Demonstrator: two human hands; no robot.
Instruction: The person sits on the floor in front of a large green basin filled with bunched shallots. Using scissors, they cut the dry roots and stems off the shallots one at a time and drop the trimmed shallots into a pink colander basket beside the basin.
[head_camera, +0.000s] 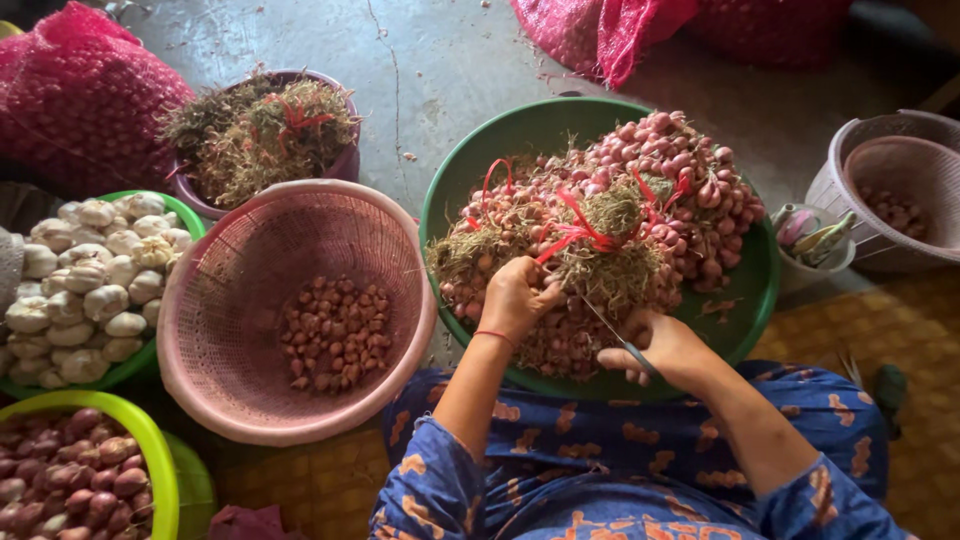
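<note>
While bent over shallot bunches, left hand clenched, right hand around scissors.

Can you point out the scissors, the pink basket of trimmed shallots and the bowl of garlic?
Metal scissors (618, 338), head view: on the blades.
Round pink plastic basket (240, 225), head view: on its inner wall.
Green bowl of white garlic bulbs (193, 222), head view: on its rim.
</note>
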